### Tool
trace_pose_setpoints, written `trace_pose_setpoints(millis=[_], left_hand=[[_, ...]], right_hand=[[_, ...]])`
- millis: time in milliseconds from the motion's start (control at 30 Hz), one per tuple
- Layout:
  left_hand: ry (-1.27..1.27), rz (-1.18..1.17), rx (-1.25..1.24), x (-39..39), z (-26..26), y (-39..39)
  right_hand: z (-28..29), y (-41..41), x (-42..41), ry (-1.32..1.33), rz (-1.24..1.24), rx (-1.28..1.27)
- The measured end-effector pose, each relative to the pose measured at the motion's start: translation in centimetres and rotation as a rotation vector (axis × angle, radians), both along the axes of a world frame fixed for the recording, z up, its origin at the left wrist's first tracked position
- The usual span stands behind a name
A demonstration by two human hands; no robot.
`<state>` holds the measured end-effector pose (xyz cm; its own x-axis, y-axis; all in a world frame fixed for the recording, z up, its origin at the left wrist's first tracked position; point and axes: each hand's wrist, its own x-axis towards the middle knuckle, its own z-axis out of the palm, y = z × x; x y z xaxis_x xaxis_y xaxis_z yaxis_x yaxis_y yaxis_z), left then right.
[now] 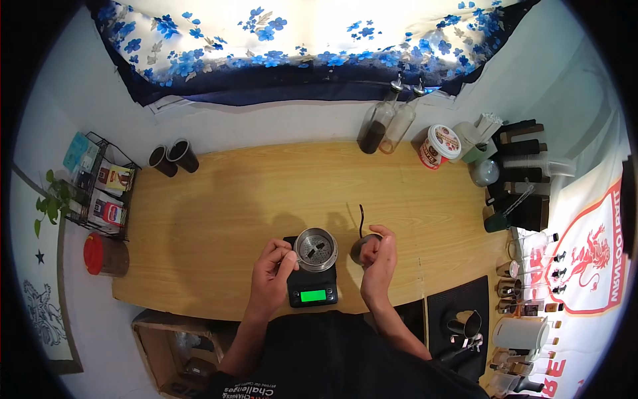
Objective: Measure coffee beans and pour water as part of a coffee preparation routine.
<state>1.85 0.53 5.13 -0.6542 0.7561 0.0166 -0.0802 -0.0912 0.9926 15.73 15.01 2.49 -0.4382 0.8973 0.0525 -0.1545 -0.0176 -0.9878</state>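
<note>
My left hand [273, 272] pinches the side of a round metal phin coffee filter [315, 251]. Its perforated bottom shows, with two small dark parts inside. Directly beneath it in this view is a black digital scale [312, 284] with a lit green display; I cannot tell whether filter and scale touch. To the right, my right hand [380, 264] is curled about a small metal gooseneck kettle [358, 250]. The kettle's thin dark spout [362, 219] points away from me. The hand hides most of the kettle and its handle.
Two dark cups [183, 156] stand at the back left, near a wire rack [107, 187] and red-lidded jar [105, 254]. Pourer bottles [377, 124] and a white-lidded tub [440, 146] line the back right. A black mat [461, 294] holds a metal pitcher [464, 324] at right.
</note>
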Motion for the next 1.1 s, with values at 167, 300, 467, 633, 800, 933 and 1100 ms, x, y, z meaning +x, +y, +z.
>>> trace_pose_setpoints(millis=[167, 300, 467, 633, 800, 933, 1100], left_hand=[[0.024, -0.003, 0.026, 0.2, -0.5, 0.3], [0.045, 0.030, 0.035, 0.4, -0.1, 0.2], [0.026, 0.022, 0.009, 0.1, -0.4, 0.0], [0.014, 0.006, 0.005, 0.1, 0.1, 0.2], [0.016, 0.060, 0.039, 0.3, 0.2, 0.5], [0.047, 0.031, 0.027, 0.2, 0.3, 0.6], [-0.017, 0.041, 0.017, -0.1, 0.0, 0.1]], right_hand=[[0.0, -1.8, 0.5, 0.008, 0.229, 0.057], [0.5, 0.6, 0.1, 0.099, -0.106, -0.051], [0.2, -0.9, 0.6, -0.003, 0.361, 0.091], [-0.4, -0.4, 0.2, 0.069, 0.036, 0.012], [0.5, -0.4, 0.6, 0.049, 0.263, -0.032], [1.5, -1.0, 0.7, 0.006, 0.277, -0.024], [1.3, 0.1, 0.9, -0.098, 0.308, -0.013]])
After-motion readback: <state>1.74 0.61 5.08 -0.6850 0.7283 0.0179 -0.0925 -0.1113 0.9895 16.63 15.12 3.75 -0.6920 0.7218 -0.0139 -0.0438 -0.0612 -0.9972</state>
